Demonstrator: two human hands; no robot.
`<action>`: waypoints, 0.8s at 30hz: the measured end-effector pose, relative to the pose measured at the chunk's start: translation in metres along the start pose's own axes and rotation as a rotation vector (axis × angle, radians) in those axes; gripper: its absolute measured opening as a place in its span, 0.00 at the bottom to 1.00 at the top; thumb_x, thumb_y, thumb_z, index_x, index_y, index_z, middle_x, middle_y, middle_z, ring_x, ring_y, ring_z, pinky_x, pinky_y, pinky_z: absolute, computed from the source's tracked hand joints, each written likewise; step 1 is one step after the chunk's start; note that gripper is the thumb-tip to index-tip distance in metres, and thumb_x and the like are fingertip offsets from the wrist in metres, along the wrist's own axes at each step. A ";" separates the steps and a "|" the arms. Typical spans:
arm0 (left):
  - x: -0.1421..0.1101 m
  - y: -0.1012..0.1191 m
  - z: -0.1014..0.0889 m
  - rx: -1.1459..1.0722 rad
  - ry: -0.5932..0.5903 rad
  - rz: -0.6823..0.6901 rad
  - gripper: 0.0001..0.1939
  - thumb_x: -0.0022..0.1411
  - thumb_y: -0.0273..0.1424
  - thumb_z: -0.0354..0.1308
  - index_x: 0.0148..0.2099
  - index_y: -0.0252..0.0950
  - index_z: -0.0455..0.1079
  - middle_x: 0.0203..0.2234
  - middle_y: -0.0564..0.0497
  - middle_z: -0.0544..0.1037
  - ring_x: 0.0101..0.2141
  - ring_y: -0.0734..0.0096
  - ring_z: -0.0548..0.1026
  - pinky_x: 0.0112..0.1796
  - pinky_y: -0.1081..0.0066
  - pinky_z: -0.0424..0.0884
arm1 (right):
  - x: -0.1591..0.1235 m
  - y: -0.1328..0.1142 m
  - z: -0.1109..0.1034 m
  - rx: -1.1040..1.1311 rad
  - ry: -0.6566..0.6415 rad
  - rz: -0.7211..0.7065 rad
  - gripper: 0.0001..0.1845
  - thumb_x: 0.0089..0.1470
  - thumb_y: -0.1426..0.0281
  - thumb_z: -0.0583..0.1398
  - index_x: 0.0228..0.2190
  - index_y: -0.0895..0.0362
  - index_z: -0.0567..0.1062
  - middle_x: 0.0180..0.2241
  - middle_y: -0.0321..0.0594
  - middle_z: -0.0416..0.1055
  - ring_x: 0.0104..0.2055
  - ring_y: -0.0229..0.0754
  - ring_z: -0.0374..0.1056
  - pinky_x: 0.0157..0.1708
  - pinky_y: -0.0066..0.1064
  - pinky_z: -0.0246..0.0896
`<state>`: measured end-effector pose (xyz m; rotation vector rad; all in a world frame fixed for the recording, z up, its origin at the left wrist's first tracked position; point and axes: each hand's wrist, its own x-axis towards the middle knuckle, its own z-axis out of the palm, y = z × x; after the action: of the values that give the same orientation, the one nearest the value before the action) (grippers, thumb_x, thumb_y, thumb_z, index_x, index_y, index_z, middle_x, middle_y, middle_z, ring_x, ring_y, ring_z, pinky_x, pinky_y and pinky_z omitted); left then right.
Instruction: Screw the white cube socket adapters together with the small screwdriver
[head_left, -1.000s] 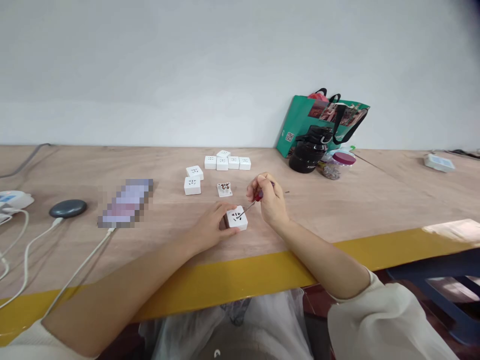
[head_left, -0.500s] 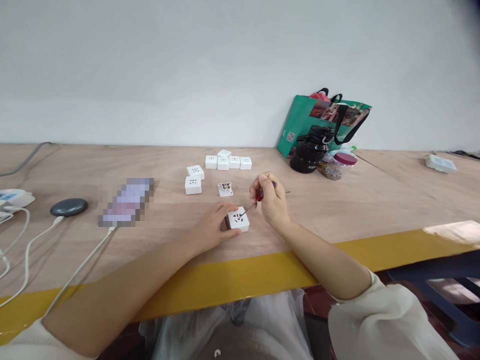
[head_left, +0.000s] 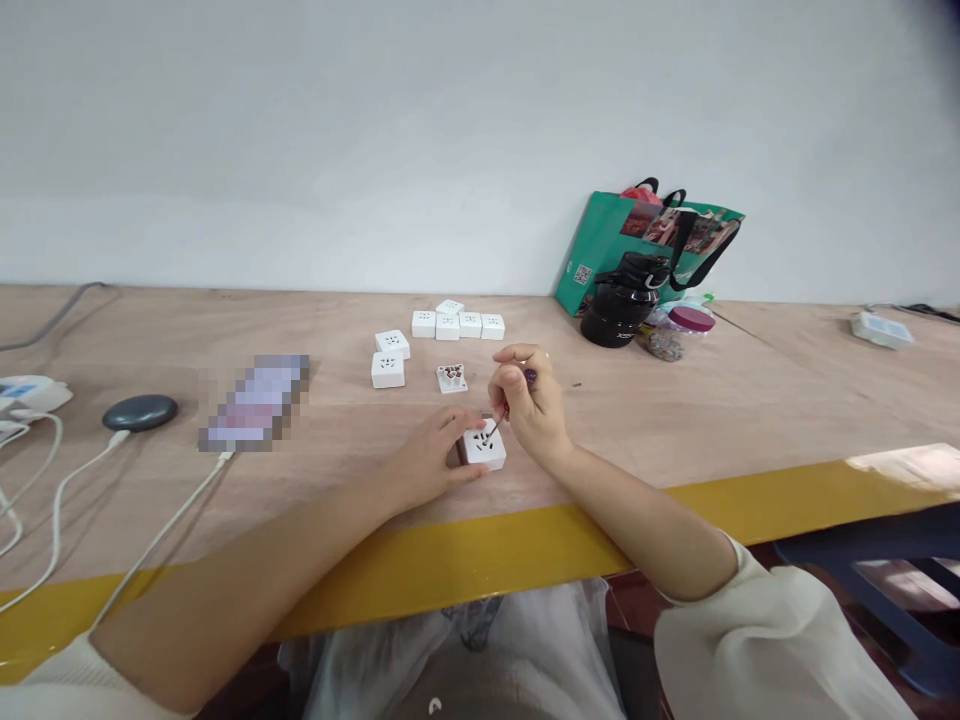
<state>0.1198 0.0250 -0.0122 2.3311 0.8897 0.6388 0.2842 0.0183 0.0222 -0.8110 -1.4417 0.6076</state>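
My left hand (head_left: 441, 455) is closed on the left side of a white power socket (head_left: 491, 456), which lies face up on the table near its front edge. My right hand (head_left: 532, 405) grips the handle of a screwdriver (head_left: 531, 377), tilted so that its thin shaft runs down to the middle of the socket's face. Just behind them a small white socket insert (head_left: 451, 379) with copper-coloured parts lies by itself. A tiny dark piece, perhaps a screw (head_left: 577, 384), rests right of my right hand.
Several white sockets (head_left: 448, 326) stand toward the wall, with two more (head_left: 388, 370) nearer on the left. A phone (head_left: 255, 402) and a dark oval device (head_left: 140, 412) trail white cables. A black flask (head_left: 619, 305) and green bag (head_left: 592, 250) stand at back right.
My right hand has moved slightly left and its grip on the screwdriver handle has turned. The socket and my left hand have shifted a little right and toward me.
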 end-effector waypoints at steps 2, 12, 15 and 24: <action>0.000 0.001 0.001 0.009 0.008 0.012 0.22 0.55 0.37 0.61 0.52 0.43 0.64 0.50 0.48 0.67 0.52 0.57 0.66 0.54 0.56 0.62 | -0.001 0.003 0.001 -0.065 -0.010 -0.066 0.17 0.57 0.52 0.51 0.39 0.51 0.64 0.21 0.28 0.64 0.19 0.32 0.61 0.22 0.28 0.60; -0.003 -0.002 0.006 0.131 0.025 0.112 0.15 0.60 0.35 0.58 0.50 0.41 0.68 0.53 0.45 0.63 0.53 0.58 0.64 0.54 0.57 0.62 | 0.001 0.007 0.001 -0.358 0.059 -0.345 0.21 0.59 0.59 0.52 0.53 0.47 0.63 0.29 0.36 0.69 0.27 0.39 0.63 0.32 0.35 0.65; -0.003 -0.005 0.007 0.129 0.026 0.129 0.16 0.60 0.35 0.59 0.50 0.41 0.68 0.52 0.45 0.65 0.52 0.58 0.65 0.54 0.57 0.63 | 0.001 0.005 0.002 -0.417 0.021 -0.399 0.19 0.59 0.59 0.52 0.51 0.47 0.66 0.34 0.39 0.71 0.29 0.39 0.63 0.32 0.35 0.64; -0.003 -0.007 0.008 0.128 0.048 0.169 0.16 0.59 0.35 0.59 0.50 0.41 0.68 0.51 0.45 0.66 0.52 0.58 0.66 0.54 0.57 0.63 | -0.003 0.008 0.004 -0.311 0.147 -0.392 0.15 0.54 0.65 0.59 0.44 0.47 0.65 0.29 0.32 0.66 0.23 0.32 0.60 0.23 0.27 0.61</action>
<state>0.1194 0.0250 -0.0230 2.5356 0.7807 0.7282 0.2814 0.0211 0.0132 -0.7659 -1.5245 0.0243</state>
